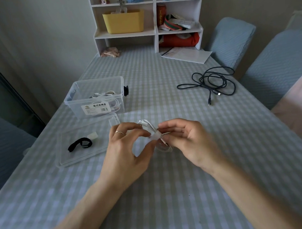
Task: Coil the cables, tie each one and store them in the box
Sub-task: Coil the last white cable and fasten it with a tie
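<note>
Pinching a coiled white cable (148, 127) from both sides, the left hand (126, 147) and the right hand (186, 140) hold it just above the checked desk (168, 192); the fingers (142, 132) of each hand curl onto a white tie (155, 136) wrapped round the coil's middle, though blur hides exactly how the tie sits; a clear box (97, 98) stands to the left and farther back, with white cables (109, 99) already inside; its clear lid (85, 144) lies flat just in front of it, carrying a black strap (80, 144) and a small white piece (92, 135); a dark cable (213, 83) sprawls loose and uncoiled on the desk, well apart to the right.
</note>
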`<state>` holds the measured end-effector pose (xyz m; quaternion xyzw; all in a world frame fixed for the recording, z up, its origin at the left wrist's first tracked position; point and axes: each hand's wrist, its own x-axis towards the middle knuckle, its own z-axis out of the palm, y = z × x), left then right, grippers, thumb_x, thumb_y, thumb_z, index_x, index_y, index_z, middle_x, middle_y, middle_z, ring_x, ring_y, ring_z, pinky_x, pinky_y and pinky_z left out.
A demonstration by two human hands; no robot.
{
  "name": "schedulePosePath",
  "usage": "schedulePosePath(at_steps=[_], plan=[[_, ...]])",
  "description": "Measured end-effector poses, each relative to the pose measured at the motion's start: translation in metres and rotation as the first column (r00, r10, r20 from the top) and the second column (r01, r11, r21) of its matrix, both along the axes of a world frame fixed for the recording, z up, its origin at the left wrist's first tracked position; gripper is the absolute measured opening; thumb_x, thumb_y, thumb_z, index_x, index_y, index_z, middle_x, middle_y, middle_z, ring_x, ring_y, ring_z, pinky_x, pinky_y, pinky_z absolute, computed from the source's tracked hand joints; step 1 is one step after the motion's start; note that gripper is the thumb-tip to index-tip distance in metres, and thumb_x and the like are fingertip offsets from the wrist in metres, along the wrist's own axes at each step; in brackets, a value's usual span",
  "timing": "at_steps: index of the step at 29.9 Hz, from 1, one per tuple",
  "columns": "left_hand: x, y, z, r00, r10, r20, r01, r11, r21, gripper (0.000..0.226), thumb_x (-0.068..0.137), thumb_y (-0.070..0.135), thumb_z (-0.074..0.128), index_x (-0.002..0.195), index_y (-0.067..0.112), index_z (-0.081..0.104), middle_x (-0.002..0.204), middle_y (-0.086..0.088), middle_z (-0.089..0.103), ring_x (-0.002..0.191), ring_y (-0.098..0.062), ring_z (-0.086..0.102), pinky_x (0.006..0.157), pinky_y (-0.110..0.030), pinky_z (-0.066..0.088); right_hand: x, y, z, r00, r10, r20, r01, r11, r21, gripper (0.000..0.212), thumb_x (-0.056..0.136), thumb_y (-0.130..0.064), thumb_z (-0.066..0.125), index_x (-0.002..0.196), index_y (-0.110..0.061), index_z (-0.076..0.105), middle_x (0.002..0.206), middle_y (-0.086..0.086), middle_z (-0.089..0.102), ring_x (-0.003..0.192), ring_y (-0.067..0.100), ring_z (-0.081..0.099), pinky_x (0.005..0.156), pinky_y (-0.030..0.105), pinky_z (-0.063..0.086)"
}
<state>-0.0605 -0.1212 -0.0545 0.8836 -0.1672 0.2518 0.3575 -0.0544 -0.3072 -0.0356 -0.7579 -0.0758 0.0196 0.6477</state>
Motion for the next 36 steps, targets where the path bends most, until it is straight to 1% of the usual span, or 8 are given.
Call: schedulePosePath(at_steps=[4, 8, 14, 19, 23, 26, 31, 36], plan=[[-0.004, -0.001, 0.005, 0.992, 0.031, -0.123, -0.039, 0.997, -0.063, 0.008, 0.080, 0.032, 0.080, 0.086, 0.033, 0.075, 0.089, 0.014, 0.059, 0.080, -0.005, 0.054, 0.073, -0.004, 0.038, -0.005, 0.009, -0.003, 0.998, 0.018, 0.064, -0.016, 0.999, -0.035, 0.019, 0.088, -0.003, 0.070, 0.099, -0.019, 0.071, 0.094, -0.005, 0.076, 0.090, 0.007, 0.072, 0.082, 0.026, 0.057], [-0.001, 0.000, 0.010, 0.950, -0.015, -0.312, -0.050, 0.978, -0.202, 0.020, 0.079, 0.022, 0.081, 0.074, 0.039, 0.072, 0.084, 0.016, 0.064, 0.061, -0.008, 0.053, 0.061, -0.012, 0.039, -0.005, 0.010, -0.007, 0.990, -0.009, 0.138, 0.021, 0.996, -0.089, 0.020, 0.088, -0.003, 0.070, 0.084, -0.022, 0.066, 0.092, -0.008, 0.075, 0.085, 0.007, 0.072, 0.076, 0.024, 0.057], [-0.004, -0.002, 0.010, 0.903, 0.005, -0.429, -0.110, 0.969, -0.220, 0.021, 0.081, 0.020, 0.079, 0.071, 0.036, 0.071, 0.082, 0.019, 0.068, 0.058, -0.006, 0.052, 0.057, -0.012, 0.040, -0.004, 0.009, -0.013, 0.989, 0.004, 0.145, 0.024, 0.981, -0.191, 0.014, 0.084, -0.021, 0.078, 0.096, -0.021, 0.072, 0.087, -0.010, 0.074, 0.082, 0.001, 0.070, 0.072, 0.015, 0.054], [-0.005, -0.003, 0.011, 0.907, -0.009, -0.421, -0.123, 0.951, -0.285, 0.013, 0.083, 0.019, 0.077, 0.074, 0.029, 0.075, 0.067, 0.008, 0.068, 0.059, -0.005, 0.058, 0.056, -0.011, 0.040, -0.003, 0.008, -0.014, 0.972, 0.041, 0.232, 0.038, 0.945, -0.326, 0.009, 0.090, -0.015, 0.071, 0.095, -0.018, 0.077, 0.083, -0.011, 0.075, 0.078, 0.004, 0.071, 0.074, 0.032, 0.058], [-0.005, -0.002, 0.014, 0.854, -0.106, -0.510, -0.110, 0.920, -0.376, 0.013, 0.086, 0.021, 0.074, 0.074, 0.024, 0.078, 0.051, 0.003, 0.060, 0.049, -0.007, 0.048, 0.049, -0.019, 0.036, -0.004, 0.009, -0.016, 0.937, 0.055, 0.346, 0.077, 0.931, -0.356, 0.009, 0.092, -0.012, 0.067, 0.092, -0.014, 0.076, 0.081, -0.004, 0.074, 0.076, 0.012, 0.070, 0.069, 0.037, 0.055], [-0.003, 0.001, 0.016, 0.789, -0.186, -0.586, -0.143, 0.872, -0.469, 0.015, 0.088, 0.022, 0.072, 0.074, 0.023, 0.078, 0.051, 0.000, 0.058, 0.049, -0.014, 0.039, 0.047, -0.023, 0.030, -0.004, 0.010, -0.016, 0.922, 0.068, 0.381, 0.082, 0.928, -0.364, 0.010, 0.093, -0.012, 0.066, 0.093, -0.013, 0.076, 0.080, -0.002, 0.073, 0.076, 0.013, 0.068, 0.067, 0.037, 0.053], [-0.002, 0.001, 0.018, 0.648, -0.372, -0.665, -0.251, 0.720, -0.647, 0.014, 0.089, 0.015, 0.069, 0.078, 0.008, 0.074, 0.053, -0.008, 0.055, 0.036, -0.011, 0.024, 0.035, -0.017, 0.018, -0.004, 0.011, -0.017, 0.900, 0.084, 0.429, 0.089, 0.926, -0.367, 0.012, 0.093, -0.013, 0.066, 0.097, -0.014, 0.076, 0.082, -0.003, 0.073, 0.076, 0.014, 0.068, 0.066, 0.037, 0.054], [-0.003, -0.002, 0.019, 0.651, -0.428, -0.627, -0.248, 0.661, -0.708, 0.010, 0.087, 0.014, 0.069, 0.079, 0.009, 0.071, 0.051, -0.005, 0.048, 0.037, -0.010, 0.024, 0.036, -0.018, 0.014, -0.003, 0.012, -0.017, 0.907, 0.028, 0.421, 0.107, 0.949, -0.295, 0.012, 0.091, -0.010, 0.068, 0.099, -0.015, 0.076, 0.089, -0.009, 0.075, 0.082, 0.004, 0.069, 0.070, 0.020, 0.054]])
